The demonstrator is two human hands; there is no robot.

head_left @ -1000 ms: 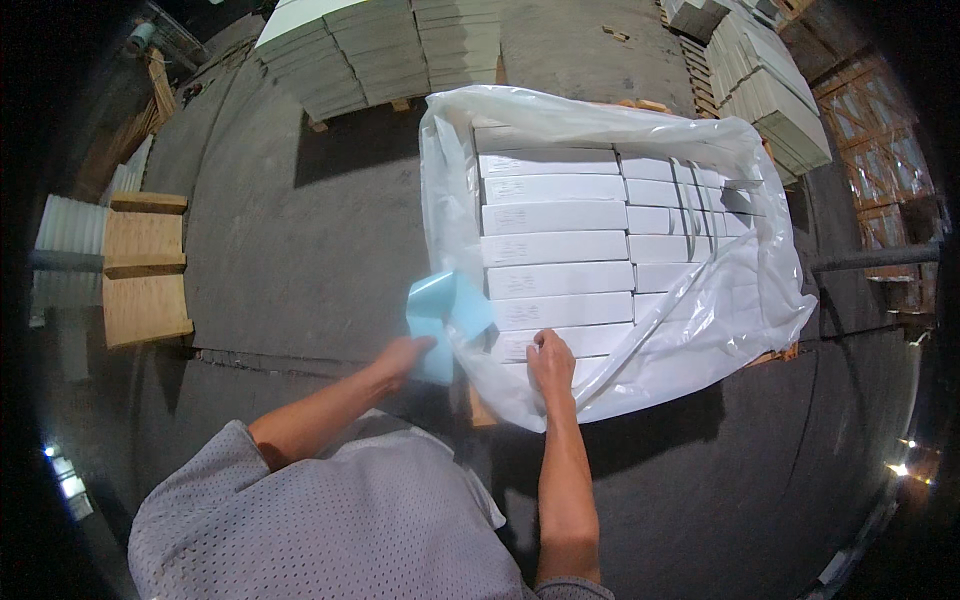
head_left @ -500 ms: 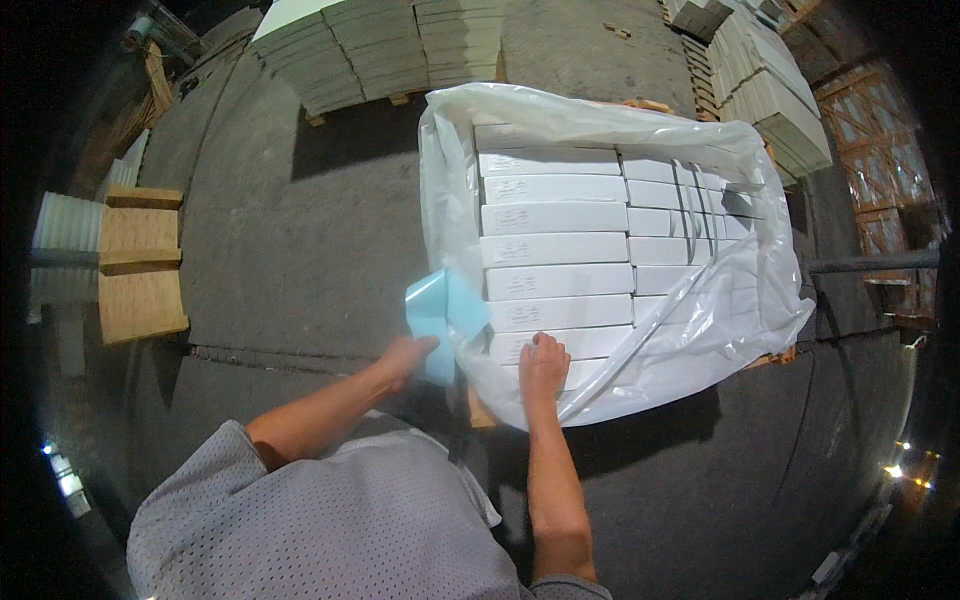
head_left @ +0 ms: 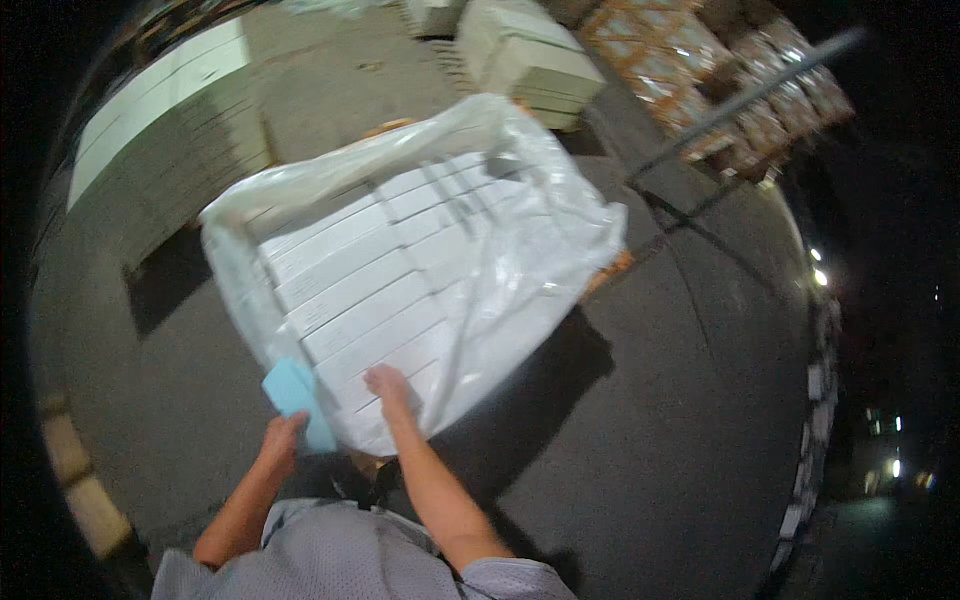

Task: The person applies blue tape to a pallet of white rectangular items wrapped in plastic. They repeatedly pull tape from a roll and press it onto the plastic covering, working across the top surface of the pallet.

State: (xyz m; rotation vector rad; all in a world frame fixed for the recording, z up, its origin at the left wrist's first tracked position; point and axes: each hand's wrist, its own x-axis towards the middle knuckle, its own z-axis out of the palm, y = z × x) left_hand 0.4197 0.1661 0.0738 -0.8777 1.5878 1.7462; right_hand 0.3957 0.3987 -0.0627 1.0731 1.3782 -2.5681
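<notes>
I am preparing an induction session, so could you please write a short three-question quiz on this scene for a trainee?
1. Which hand holds the light blue sheet?
2. True or false: the translucent plastic is closed over all the white boxes.
3. Choose one: the right hand is at (a) the far end of the white boxes, (b) their near end, (c) the floor.

Key: 1. The left hand. 2. False; many boxes lie uncovered. 3. b.
</notes>
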